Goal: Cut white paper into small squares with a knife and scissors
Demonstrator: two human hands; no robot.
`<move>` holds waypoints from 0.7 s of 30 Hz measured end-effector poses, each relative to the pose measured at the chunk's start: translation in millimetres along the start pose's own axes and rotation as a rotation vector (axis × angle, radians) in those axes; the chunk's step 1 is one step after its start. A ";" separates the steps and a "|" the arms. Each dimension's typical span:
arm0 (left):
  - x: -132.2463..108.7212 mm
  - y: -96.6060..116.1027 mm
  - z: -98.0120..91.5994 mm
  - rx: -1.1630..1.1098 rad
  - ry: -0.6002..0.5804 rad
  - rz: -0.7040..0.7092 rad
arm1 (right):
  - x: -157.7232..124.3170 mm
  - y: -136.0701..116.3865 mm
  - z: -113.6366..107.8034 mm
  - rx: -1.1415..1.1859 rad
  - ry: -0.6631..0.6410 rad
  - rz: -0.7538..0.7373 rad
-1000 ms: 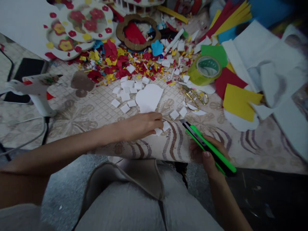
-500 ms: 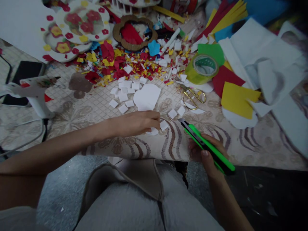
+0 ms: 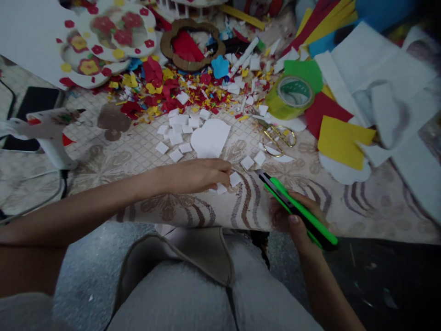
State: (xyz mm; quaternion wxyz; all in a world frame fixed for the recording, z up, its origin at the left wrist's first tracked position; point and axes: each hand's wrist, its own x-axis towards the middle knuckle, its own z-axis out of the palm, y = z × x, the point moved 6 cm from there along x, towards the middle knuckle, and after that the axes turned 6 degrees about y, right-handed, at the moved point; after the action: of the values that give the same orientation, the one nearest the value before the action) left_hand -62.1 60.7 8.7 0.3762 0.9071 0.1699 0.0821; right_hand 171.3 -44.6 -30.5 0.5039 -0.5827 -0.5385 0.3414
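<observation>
My right hand (image 3: pixel 303 225) is wrapped round a green box cutter (image 3: pixel 299 209), its blade end pointing up and to the left over the cloth. Close to the table's front edge, my left hand (image 3: pixel 200 175) is closed, fingers curled down on a small white piece (image 3: pixel 220 188) that they partly cover. Beside those fingertips lies a white square (image 3: pixel 235 179), with two more white squares (image 3: pixel 253 160) a little farther off. Beyond the left hand are a larger white cut-out (image 3: pixel 210 138) with a curved edge and a pile of small white squares (image 3: pixel 177 128).
Gold-handled scissors (image 3: pixel 279 138) and a roll of yellow tape (image 3: pixel 291 97) lie right of centre. A glue gun (image 3: pixel 51 133) stands at left by a dark phone (image 3: pixel 37 105). Colourful scraps (image 3: pixel 165 92), a brown scalloped ring (image 3: pixel 168 48) and flowered white frames (image 3: pixel 117 32) fill the back.
Almost nothing differs. My left hand has shifted very slightly to the right at the white piece; my right hand keeps the box cutter in the same place.
</observation>
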 end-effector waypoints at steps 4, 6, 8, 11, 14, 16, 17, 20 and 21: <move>1.1 -0.4 0.6 0.001 -0.001 0.000 | 0.7 -1.7 -1.0 -0.030 0.023 -0.036; 1.6 0.1 0.7 0.016 -0.009 0.001 | 0.2 -0.8 -1.0 -0.025 0.026 -0.021; 2.0 0.7 1.2 0.040 -0.028 0.000 | -0.8 1.3 -0.6 -0.001 0.015 -0.001; 2.5 1.1 1.5 0.077 -0.047 -0.004 | -1.3 3.6 -1.8 0.004 0.035 0.004; 2.7 1.2 0.8 0.080 -0.038 -0.006 | 0.5 1.8 -1.7 0.020 0.058 -0.026; 2.9 1.5 0.5 0.074 -0.032 -0.003 | 1.4 -1.2 -1.2 0.038 0.062 -0.060; 3.1 1.7 0.4 0.072 -0.032 -0.002 | 1.1 -2.8 -1.9 0.042 0.073 -0.078; 4.0 1.8 -0.2 0.068 -0.036 -0.007 | -5.2 -7.3 -4.9 0.048 0.104 -0.111; 4.4 1.8 -0.5 0.066 -0.037 -0.008 | -8.8 -7.4 -4.2 0.055 0.087 -0.093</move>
State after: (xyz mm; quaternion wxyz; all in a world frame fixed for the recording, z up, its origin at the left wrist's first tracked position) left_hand -57.8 61.5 10.4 0.3496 0.9197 0.1690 0.0580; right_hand 171.5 -54.7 -23.6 0.5582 -0.5572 -0.5329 0.3066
